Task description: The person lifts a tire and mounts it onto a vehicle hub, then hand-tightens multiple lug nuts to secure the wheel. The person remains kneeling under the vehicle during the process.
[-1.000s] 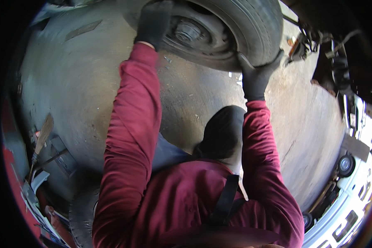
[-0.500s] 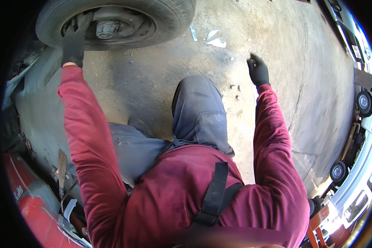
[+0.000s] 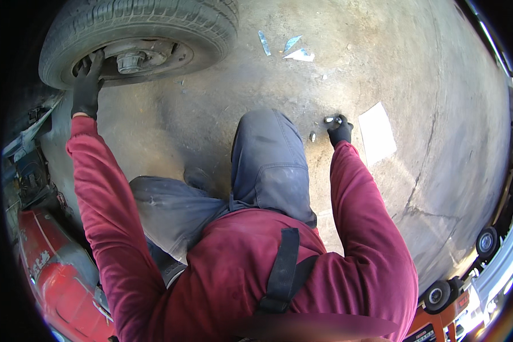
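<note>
A car wheel (image 3: 205, 54) with a dusty tyre stands upright at the upper left, its hub in the middle of the rim. My left hand (image 3: 87, 85), in a black glove, grips the rim with its fingers in the wheel's opening. On the floor to the right of my raised knee, my gloved right hand (image 3: 340, 132) has its fingers closed round a small metal lug nut (image 3: 338, 119). Just left of these fingers lies a second lug nut (image 3: 328, 119). A third nut (image 3: 312, 137) sits a little nearer to me.
Shiny torn scraps (image 3: 300, 55) lie on the concrete floor right of the wheel. A bright white patch (image 3: 378, 134), paper or light, is beside my right hand. A red car panel (image 3: 54, 273) is at lower left. Vehicles with small wheels (image 3: 438, 296) line the right.
My right hand has come down and nearer to the nuts, and its fingers have closed on one. My left hand stays at the wheel rim. The view has shifted somewhat.
</note>
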The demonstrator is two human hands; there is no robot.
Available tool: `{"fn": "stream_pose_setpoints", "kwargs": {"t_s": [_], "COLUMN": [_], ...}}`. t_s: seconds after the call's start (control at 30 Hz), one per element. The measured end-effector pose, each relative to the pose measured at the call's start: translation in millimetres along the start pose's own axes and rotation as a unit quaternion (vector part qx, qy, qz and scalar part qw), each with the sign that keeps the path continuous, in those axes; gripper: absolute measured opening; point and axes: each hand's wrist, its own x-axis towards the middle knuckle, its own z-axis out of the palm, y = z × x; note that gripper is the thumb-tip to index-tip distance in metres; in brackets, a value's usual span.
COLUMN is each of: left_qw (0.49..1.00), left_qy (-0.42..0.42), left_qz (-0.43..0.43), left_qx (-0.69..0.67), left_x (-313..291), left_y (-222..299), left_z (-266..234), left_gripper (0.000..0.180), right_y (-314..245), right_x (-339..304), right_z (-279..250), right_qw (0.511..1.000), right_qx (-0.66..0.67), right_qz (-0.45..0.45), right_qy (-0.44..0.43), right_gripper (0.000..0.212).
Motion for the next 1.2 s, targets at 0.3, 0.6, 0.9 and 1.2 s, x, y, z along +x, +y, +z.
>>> {"fn": "stream_pose_setpoints", "kwargs": {"t_s": [0.3, 0.6, 0.9, 1.2], "left_qw": [0.999, 0.997, 0.997, 0.998], "left_qy": [0.015, 0.030, 0.025, 0.014], "left_qz": [-0.038, -0.068, -0.074, -0.065], "left_qx": [-0.021, 0.000, 0.002, -0.004], "left_x": [-8, -13, -19, -17], "left_y": [14, 24, 32, 28], "left_z": [4, 8, 11, 8], "left_gripper": [0.064, 0.100, 0.100, 0.096], "right_y": [-49, -37, -3, -47], "right_x": [-23, -39, -42, -63], "right_z": [-11, 24, 35, -74], "right_qw": [0.997, 0.995, 0.992, 0.661], "right_qx": [-0.063, 0.026, 0.064, 0.677], "right_qz": [-0.038, -0.095, -0.109, 0.002], "right_qy": [-0.022, 0.010, -0.015, -0.323], "right_gripper": [0.076, 0.015, 0.018, 0.032]}}
